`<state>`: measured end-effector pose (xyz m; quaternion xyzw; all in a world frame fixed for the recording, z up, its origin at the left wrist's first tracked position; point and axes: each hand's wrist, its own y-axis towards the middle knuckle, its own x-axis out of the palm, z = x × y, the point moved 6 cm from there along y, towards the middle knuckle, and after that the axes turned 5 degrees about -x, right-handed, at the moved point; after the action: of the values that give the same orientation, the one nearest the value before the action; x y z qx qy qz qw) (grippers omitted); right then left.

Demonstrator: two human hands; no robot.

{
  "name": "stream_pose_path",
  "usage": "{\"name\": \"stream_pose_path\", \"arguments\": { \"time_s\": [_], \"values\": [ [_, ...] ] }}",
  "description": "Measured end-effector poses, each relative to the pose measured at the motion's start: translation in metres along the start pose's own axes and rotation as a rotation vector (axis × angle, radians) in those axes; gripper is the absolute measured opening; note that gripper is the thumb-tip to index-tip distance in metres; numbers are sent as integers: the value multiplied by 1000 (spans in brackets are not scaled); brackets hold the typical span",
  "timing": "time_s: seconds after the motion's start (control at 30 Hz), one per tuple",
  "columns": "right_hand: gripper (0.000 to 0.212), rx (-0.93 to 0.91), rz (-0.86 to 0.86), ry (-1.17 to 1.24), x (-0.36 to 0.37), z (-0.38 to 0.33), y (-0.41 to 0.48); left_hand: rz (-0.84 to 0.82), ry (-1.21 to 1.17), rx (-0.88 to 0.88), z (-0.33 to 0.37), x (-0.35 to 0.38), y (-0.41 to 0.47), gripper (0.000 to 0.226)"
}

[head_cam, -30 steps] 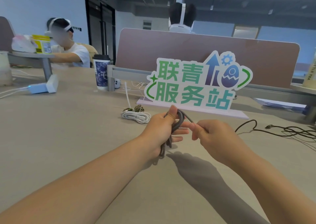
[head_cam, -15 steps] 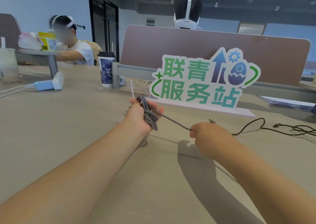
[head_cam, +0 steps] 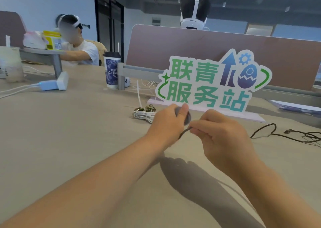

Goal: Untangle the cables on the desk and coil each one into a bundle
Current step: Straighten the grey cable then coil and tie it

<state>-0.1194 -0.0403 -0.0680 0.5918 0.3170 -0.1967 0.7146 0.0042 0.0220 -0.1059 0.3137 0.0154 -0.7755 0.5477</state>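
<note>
My left hand (head_cam: 167,123) grips a coil of grey cable (head_cam: 187,118) above the middle of the desk, thumb over the top loop. Close beside it, my right hand (head_cam: 220,137) pinches the loose strand of the same cable where it leaves the coil. A white cable bundle (head_cam: 143,115) lies just left of my left hand, with a small patterned bundle (head_cam: 146,108) behind it. A loose black cable (head_cam: 284,135) sprawls across the desk to the right.
A green and white standing sign (head_cam: 208,85) rises right behind my hands, before a brown desk divider (head_cam: 191,50). A paper cup (head_cam: 112,70) and a white charger block (head_cam: 52,84) stand at the left. A person (head_cam: 78,43) sits far left.
My right hand has come back in beside my left hand, so the taut strand between them is short now. Both hands sit a little further right than half a second ago.
</note>
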Motion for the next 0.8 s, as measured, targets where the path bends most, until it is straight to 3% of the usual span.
{"name": "stream_pose_path", "arguments": {
  "time_s": [0.07, 0.17, 0.27, 0.37, 0.43, 0.63, 0.7, 0.8],
  "values": [
    [6, 89, 126, 48, -12, 10, -1, -338, -253, -182, 3, 29, -16, 80],
    [15, 351, 126, 132, -11, 34, -9, -797, -541, -403, 8, 55, -42, 86],
    [23, 537, 34, 216, -1, 50, -16, -958, -530, -362, 13, 57, -48, 82],
    [24, 652, -28, 348, 8, 61, -21, -932, -417, -249, 12, 58, -43, 66],
    [28, 691, -87, 397, 15, 61, -23, -845, -408, -279, 6, 54, -36, 60],
    [29, 753, -317, 351, 31, 62, -30, -214, -604, -492, -32, 17, 9, 57],
    [28, 719, -384, 312, 39, 58, -31, -79, -736, -562, -43, 9, 14, 59],
    [27, 702, -442, 356, 49, 50, -34, -58, -1136, -629, -46, 7, 19, 61]
  ]
}}
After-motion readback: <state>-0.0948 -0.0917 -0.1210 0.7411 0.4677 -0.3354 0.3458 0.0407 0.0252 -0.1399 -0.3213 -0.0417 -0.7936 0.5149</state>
